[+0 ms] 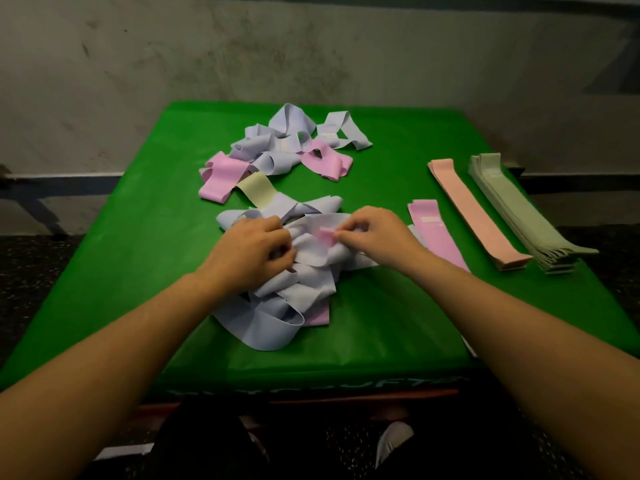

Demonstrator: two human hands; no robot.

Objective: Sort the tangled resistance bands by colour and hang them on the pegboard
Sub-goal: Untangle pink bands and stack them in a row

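A tangled heap of pale blue bands (pixel 277 299) with some pink in it lies in the middle of the green table (pixel 145 258). My left hand (pixel 256 251) grips the blue bands at the heap's left side. My right hand (pixel 374 233) pinches a pink band end (pixel 325 234) that sticks out of the blue tangle. Farther back lies a second tangle of blue and pink bands (pixel 284 150), with a yellow band (pixel 258 188) between the two heaps. No pegboard is in view.
On the right lie sorted flat stacks: pink bands (pixel 436 233), salmon bands (pixel 478 216) and green bands (pixel 519 213). A stained wall (pixel 311 46) rises behind the table. My shoe (pixel 393 441) shows below the near edge.
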